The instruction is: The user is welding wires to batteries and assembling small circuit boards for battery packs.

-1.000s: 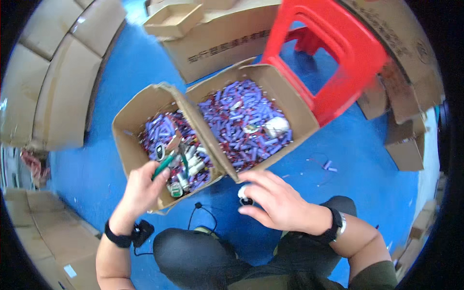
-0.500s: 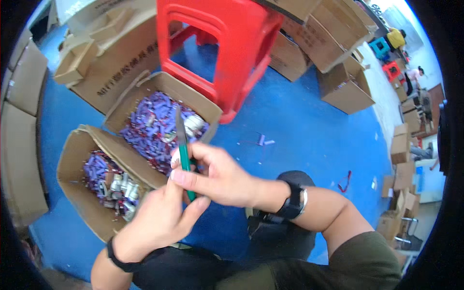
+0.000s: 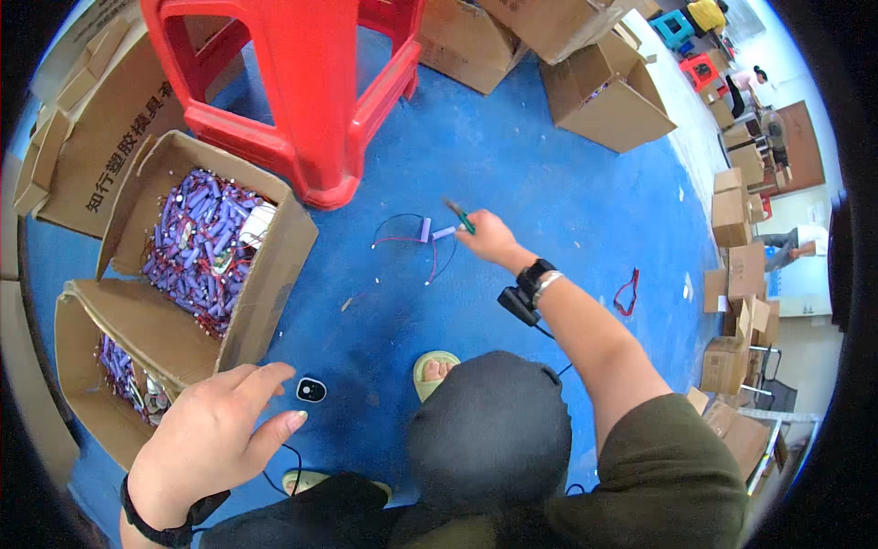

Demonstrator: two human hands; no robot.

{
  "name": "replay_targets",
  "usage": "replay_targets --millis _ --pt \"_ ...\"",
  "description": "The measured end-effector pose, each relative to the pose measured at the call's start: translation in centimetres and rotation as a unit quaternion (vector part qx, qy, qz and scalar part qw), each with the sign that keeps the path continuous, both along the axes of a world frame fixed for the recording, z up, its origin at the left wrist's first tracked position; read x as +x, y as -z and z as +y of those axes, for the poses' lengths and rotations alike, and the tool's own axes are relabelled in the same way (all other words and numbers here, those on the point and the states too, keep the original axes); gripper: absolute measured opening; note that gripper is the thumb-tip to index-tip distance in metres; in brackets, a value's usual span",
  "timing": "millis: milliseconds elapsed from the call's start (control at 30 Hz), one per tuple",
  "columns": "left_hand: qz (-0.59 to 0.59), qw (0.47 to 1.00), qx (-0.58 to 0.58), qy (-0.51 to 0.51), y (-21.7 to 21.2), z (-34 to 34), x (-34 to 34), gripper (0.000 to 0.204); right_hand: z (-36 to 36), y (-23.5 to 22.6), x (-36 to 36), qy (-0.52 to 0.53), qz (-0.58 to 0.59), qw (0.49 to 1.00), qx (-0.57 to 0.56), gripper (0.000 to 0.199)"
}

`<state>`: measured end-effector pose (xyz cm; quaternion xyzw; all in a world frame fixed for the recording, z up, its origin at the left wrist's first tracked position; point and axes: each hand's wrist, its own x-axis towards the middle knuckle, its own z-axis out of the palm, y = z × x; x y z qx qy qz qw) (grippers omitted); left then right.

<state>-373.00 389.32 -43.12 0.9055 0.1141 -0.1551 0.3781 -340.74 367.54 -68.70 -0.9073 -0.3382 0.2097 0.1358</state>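
My right hand (image 3: pixel 491 240) reaches out over the blue floor, closed around a green-handled tool (image 3: pixel 465 220) with a slim, dark metal end. Right beside its fingers lies a purple cylindrical battery cell (image 3: pixel 443 233); whether they touch it I cannot tell. A second purple cell (image 3: pixel 425 229) lies just left of that one, and thin red and black wires trail from the pair. My left hand (image 3: pixel 215 430) is empty, fingers apart, above the front edge of the nearer cardboard box (image 3: pixel 78 357). Purple cells and wires show inside that box, partly hidden by the hand.
A larger open box (image 3: pixel 274 284) holds many purple wired cells and a white piece. Behind it stands a red plastic stool (image 3: pixel 311 110). A small white-and-black device (image 3: pixel 311 390) sits near my foot. Red wire (image 3: pixel 627 293) lies at right; more cartons (image 3: pixel 608 105) stand farther back.
My hands have parted. The right hand carried the green-handled tool away to the right, down by the loose cells; the left dropped back, its fingers spreading. The view has swung right.
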Motion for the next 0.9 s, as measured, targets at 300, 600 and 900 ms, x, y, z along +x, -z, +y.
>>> replay_targets --millis 300,600,900 --pt "0.072 0.995 -0.064 0.008 9.5 -3.1 1.3 0.028 0.8 7.9 -0.3 -0.111 -0.151 0.982 -0.036 0.027" --pt "0.095 0.994 -0.049 -0.013 16.3 -4.6 2.7 0.028 3.0 6.2 0.0 -0.289 -0.21 0.93 0.09 0.021" --pt "0.103 0.983 -0.088 -0.124 18.2 -4.2 2.5 0.024 4.8 6.9 1.0 -0.363 -0.155 0.918 -0.026 0.02"
